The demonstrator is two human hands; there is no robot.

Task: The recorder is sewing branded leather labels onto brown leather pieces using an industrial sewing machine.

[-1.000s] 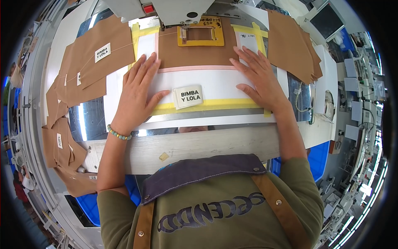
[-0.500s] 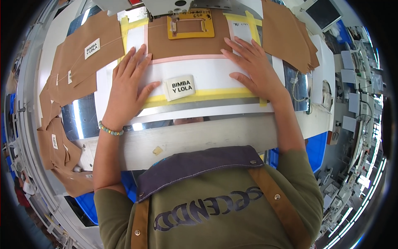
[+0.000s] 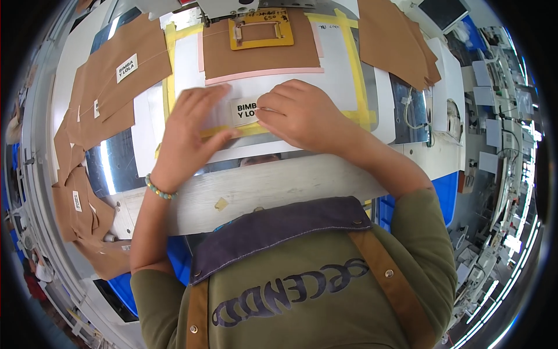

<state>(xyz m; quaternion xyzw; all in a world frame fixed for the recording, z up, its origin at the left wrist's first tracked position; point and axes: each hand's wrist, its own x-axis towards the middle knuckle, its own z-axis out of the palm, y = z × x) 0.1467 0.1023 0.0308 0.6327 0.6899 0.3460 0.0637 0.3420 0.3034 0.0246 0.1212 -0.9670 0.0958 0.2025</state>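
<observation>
Right hand (image 3: pixel 301 116) reaching over white label (image 3: pixel 242 111), fingers bunching together, tips covering its right end; cannot tell if pinching. Label lying on white sheet (image 3: pixel 342 67), just below pink strip (image 3: pixel 267 75) edging brown panel (image 3: pixel 216 55). Left hand (image 3: pixel 192 131) (blurring a bit, bracelet (image 3: pixel 156 186) circling wrist) sitting just left of label, thumb spreading away from fingers. Yellow frame (image 3: pixel 264 44) resting on panel.

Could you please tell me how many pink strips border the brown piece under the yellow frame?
3: a left strip, a right strip and a near strip along the brown piece. Another may be hidden at its far edge, by the machine.
</observation>
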